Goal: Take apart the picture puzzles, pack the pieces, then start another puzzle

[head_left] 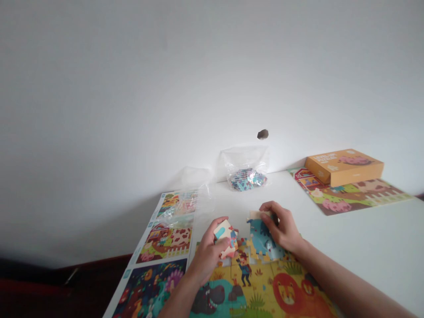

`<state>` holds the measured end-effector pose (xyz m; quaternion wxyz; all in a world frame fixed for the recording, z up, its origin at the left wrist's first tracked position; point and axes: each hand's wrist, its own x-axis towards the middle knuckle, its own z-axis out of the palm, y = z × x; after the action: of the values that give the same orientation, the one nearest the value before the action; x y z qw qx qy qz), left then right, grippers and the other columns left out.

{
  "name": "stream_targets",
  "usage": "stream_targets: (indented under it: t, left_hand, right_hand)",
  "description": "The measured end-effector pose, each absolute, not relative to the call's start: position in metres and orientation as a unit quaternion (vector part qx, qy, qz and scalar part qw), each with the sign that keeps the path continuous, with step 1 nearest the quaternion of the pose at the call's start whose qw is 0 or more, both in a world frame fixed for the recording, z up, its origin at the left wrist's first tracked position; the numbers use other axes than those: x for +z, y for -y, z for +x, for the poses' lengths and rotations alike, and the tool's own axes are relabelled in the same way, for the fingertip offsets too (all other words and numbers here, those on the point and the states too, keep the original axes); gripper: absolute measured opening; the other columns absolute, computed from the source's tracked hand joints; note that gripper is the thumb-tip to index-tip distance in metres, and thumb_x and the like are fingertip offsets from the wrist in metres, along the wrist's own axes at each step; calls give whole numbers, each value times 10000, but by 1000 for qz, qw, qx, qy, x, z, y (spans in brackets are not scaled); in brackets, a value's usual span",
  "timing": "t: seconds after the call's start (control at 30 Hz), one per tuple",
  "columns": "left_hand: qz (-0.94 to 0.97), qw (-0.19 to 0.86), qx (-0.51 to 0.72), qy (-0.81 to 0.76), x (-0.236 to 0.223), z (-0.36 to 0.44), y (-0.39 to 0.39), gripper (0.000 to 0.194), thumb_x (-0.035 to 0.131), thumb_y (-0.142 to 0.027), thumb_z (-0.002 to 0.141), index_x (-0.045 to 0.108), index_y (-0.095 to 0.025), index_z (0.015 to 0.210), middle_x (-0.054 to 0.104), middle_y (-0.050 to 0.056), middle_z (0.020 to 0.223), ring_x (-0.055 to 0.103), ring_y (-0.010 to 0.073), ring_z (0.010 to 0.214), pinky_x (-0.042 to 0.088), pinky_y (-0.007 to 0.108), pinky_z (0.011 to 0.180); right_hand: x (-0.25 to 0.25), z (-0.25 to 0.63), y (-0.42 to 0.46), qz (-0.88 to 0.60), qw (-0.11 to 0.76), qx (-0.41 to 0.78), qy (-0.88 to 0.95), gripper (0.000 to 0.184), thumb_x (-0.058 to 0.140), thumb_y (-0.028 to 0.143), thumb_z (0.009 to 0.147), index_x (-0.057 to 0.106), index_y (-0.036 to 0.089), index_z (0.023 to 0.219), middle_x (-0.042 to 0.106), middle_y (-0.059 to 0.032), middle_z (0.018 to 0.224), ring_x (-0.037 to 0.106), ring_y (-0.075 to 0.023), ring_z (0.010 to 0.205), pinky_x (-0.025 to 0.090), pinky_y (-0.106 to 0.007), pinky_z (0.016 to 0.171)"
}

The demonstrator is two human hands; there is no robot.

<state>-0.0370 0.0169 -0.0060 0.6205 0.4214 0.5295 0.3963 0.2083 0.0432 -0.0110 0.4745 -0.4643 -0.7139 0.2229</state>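
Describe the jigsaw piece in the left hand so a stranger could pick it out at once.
On the white table, find the colourful, partly assembled jigsaw puzzle at the near edge. Just above it, the left hand holds a cream cardboard piece printed with a pale blue rounded bar, a mark not visible on the plain beige piece under the right hand's fingers.

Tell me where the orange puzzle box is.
In the head view, the orange puzzle box sits far right, on a farm-scene puzzle sheet by the wall.
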Motion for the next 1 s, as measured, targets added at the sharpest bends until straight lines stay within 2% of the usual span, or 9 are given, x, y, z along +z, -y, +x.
stream_targets:
  t: [0.27,0.4,0.5,0.6,0.67,0.8,1.0]
  left_hand:
    - [438,606,400,-530,-8,-36,-16,657,747,-349,718,519,-259,1327,559,-39,695,452,78,499,319,151,440]
    - [416,669,399,-470,-12,-18,-5,653,723,-381,765,482,-256,1359,565,-27,709,490,89,538,355,164,485]
    - [403,717,380,-424,-13,-2,5,621,661,-445,828,453,-241,1376,594,-3,753,570,137,641,452,219,587]
    - [475,691,360,-410,-9,6,9,570,737,-355,779,539,-199,1291,657,38,909,612,190,849,481,259,761]
    - [514,667,357,-404,-5,8,8,509,736,-279,774,572,-182,1246,677,53,981,610,201,905,470,267,816]
    - [485,663,374,-431,-4,4,4,501,700,-248,786,557,-192,1263,690,52,1006,631,207,893,475,283,817]
    - [461,658,383,-457,-2,3,2,512,700,-341,801,539,-190,1263,682,51,984,638,196,871,484,268,774]
  right_hand:
    - [-19,209,-44,-450,514,338,647,259,467,400,954,619,190,962,616,-21,785,518,-155,671,402,-272,613]
    - [-15,202,-42,-426,502,331,676,235,454,367,965,613,194,977,630,-33,839,549,-166,735,424,-284,674]
    - [-12,194,-42,-419,477,303,710,194,458,321,964,609,201,990,642,-43,891,574,-180,814,438,-304,753]
    - [-11,188,-42,-414,461,290,730,175,455,298,965,599,206,1001,641,-45,912,574,-184,843,440,-310,774]
    - [-11,187,-41,-411,461,294,729,181,449,305,970,596,206,1005,637,-44,909,570,-181,836,441,-309,769]
    - [-8,188,-39,-424,491,333,685,211,442,353,979,587,201,994,615,-27,857,550,-158,757,441,-281,702]
    - [-7,185,-36,-434,498,366,656,216,468,377,974,579,197,1016,619,-21,874,547,-144,759,447,-255,688]
